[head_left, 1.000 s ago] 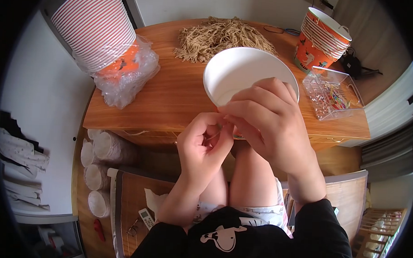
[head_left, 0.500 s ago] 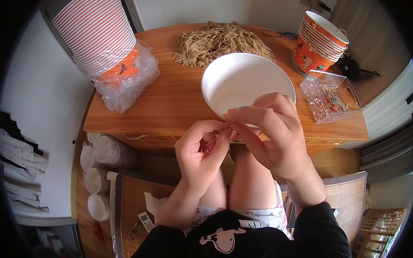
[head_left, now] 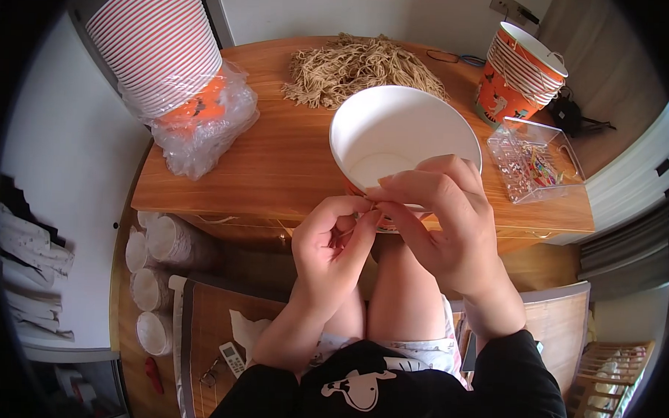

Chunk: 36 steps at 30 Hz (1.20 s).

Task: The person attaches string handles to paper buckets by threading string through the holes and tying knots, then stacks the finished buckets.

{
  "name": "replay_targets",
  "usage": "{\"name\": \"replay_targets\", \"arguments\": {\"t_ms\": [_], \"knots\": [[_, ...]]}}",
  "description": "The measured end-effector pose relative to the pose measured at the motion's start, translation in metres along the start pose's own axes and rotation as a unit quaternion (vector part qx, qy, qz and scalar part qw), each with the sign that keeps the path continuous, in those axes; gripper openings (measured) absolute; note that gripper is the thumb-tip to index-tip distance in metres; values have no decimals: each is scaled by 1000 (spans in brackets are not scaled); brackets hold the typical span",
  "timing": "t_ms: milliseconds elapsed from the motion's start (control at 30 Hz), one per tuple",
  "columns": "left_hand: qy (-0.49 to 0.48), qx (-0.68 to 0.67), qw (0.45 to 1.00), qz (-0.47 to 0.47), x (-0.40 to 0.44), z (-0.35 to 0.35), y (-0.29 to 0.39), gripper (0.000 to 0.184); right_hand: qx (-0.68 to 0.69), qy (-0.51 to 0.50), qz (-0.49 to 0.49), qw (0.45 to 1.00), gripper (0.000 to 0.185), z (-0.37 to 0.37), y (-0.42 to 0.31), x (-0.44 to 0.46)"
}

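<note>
A large white-lined paper bucket [head_left: 396, 126] is tilted at the front edge of the table, its open mouth facing me. Just in front of its near rim, my left hand [head_left: 329, 246] is closed in a pinch. My right hand [head_left: 452, 228] also pinches, its thumb and forefinger meeting the left fingertips. Whatever lies between the fingers is too small and covered to name. My right hand overlaps the bucket's lower right rim. Behind the bucket lies a heap of tan paper cords [head_left: 361, 70].
On the wooden table [head_left: 277, 170], a tall bucket stack [head_left: 156, 48] in plastic wrap stands left. Orange buckets with cord handles [head_left: 512, 82] are nested at right, behind a clear tray [head_left: 531, 164] of small colourful pieces. Wrapped stacks [head_left: 155, 291] stand on the floor at left.
Both hands keep their pinch at the near rim, with only slight finger movement. The whole view has shifted a little.
</note>
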<state>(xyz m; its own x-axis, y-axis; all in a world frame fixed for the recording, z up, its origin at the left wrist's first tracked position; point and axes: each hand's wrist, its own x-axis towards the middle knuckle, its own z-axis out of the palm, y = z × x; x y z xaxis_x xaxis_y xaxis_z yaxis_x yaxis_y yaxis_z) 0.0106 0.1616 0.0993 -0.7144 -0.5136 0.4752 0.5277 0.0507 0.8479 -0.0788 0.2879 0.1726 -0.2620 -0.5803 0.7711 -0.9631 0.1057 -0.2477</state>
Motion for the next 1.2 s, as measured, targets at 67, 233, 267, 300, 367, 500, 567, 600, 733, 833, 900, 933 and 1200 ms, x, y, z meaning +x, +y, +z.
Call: {"name": "replay_targets", "arguments": {"t_ms": [67,233,267,300,367,500,567,600,733,833,900,933,1200], "knots": [[-6,-22,1000,-10,0,-1,0,11,7,-7,1,1000,36,-1,0,2],[9,-39,999,-11,-3,-1,4,11,-35,-37,-54,997,43,-6,0,5],[-2,-29,1000,-5,-3,-3,4,11,-36,-37,-54,997,43,-6,0,4],[-2,-29,1000,-5,-2,-3,4,11,-45,-43,-65,996,44,-6,0,4],[10,60,996,69,0,-3,4,12,-53,-49,-75,995,45,-5,1,3],[29,155,982,102,2,-5,8,15,-86,-12,-99,991,35,-1,5,1],[41,181,976,116,4,-3,9,18,-81,-4,-99,992,36,0,5,0],[41,181,976,116,3,-4,8,18,-70,10,-89,994,38,0,4,-1],[24,211,969,129,4,-4,5,15,-24,11,-66,998,43,-4,4,-4],[22,182,975,124,6,1,9,10,-17,7,-59,998,42,-4,8,-4],[18,156,981,114,5,3,9,7,-10,9,-57,998,41,-5,9,-4],[11,113,990,89,4,2,6,6,-2,12,-55,998,41,-5,9,-4],[4,-25,1000,9,2,7,7,7,-29,21,-52,998,37,0,11,-12]]}}
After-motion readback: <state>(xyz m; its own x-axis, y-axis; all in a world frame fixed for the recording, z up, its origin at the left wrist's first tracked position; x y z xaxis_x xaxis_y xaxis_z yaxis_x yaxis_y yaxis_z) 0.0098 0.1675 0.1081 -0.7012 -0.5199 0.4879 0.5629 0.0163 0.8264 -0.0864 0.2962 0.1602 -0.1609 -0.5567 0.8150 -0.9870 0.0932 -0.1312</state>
